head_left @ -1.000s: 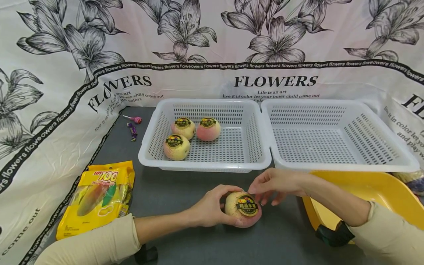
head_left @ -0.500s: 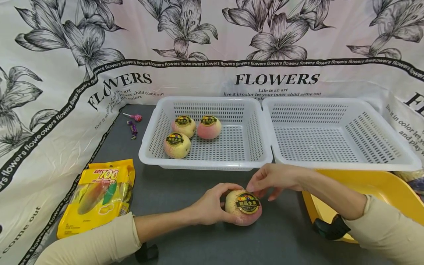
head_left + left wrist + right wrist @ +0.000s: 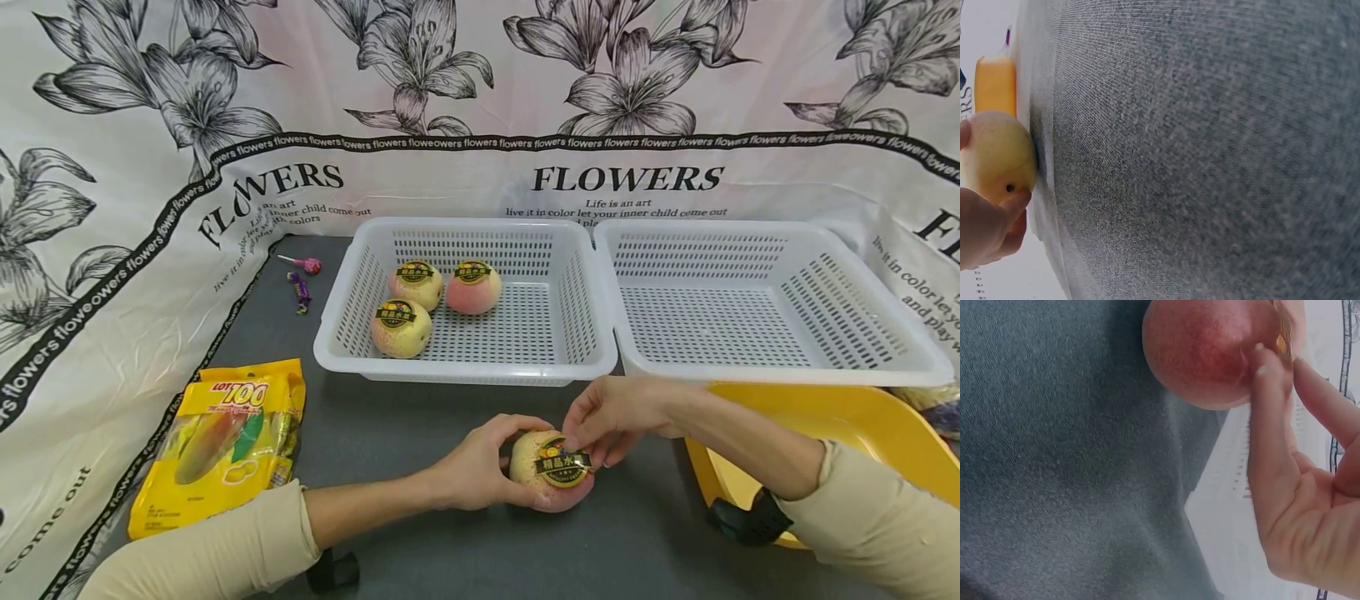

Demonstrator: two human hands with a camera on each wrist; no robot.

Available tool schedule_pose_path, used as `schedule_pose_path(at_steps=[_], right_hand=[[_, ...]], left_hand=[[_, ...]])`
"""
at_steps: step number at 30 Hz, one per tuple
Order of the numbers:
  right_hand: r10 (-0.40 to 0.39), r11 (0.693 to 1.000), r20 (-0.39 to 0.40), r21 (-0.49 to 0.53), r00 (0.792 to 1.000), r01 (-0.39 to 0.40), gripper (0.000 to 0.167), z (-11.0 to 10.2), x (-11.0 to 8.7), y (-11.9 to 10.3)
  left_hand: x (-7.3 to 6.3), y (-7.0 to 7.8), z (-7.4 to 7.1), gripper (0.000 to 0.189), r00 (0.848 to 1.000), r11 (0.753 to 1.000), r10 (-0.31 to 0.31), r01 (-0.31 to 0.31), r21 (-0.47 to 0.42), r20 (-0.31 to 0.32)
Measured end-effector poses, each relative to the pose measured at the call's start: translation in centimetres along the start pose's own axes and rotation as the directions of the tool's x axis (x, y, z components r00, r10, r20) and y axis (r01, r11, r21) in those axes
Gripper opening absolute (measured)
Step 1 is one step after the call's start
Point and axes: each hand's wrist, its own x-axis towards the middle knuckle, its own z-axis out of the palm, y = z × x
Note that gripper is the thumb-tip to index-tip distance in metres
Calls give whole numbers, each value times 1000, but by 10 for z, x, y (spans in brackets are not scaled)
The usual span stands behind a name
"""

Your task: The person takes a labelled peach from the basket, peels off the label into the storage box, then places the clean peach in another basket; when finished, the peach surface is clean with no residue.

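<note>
On the dark grey table a yellow-pink peach (image 3: pixel 540 493) carries a round black and gold sticker (image 3: pixel 561 467) on its upper side. My left hand (image 3: pixel 476 471) grips the peach from the left, thumb in front and fingers behind. In the left wrist view, fingers press the pale side of the peach (image 3: pixel 1000 153) near a small dark hole. From the right, my right hand (image 3: pixel 618 417) pinches the right edge of the sticker, which looks slightly raised. The right wrist view has thumb and finger of the right hand (image 3: pixel 1297 487) on either side of the sticker's edge (image 3: pixel 1283 340).
Behind, a white basket (image 3: pixel 480 372) holds three stickered peaches (image 3: pixel 401 329). Another white basket (image 3: pixel 780 371) stands to its right, above a yellow tray (image 3: pixel 731 479). At left lie a yellow mango candy bag (image 3: pixel 217 450), a lollipop (image 3: pixel 309 266) and a purple-wrapped candy (image 3: pixel 300 293).
My right fingers have moved from the peach's upper right edge onto the sticker's right side, and that edge now looks lifted. The left hand keeps its grip on the peach.
</note>
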Motion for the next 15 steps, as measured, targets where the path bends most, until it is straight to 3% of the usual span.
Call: schedule_pose_path(at_steps=[5,9,12,15], right_hand=[[-15,996,-39,82,999,18,18,4,0,5],[-76,992,-120,93,990,88,17,6,-6,6],[-145,985,-178,69,973,159,20,1,-20,3],[-217,973,-178,43,960,228,24,-15,-42,6]], left_hand=[[1,-2,1,69,1000,1000,6,-6,-22,3],[1,-2,1,68,1000,999,-10,10,-33,4],[1,-2,0,68,1000,999,-23,23,-36,4],[1,-1,-1,67,999,998,-33,33,-45,3]])
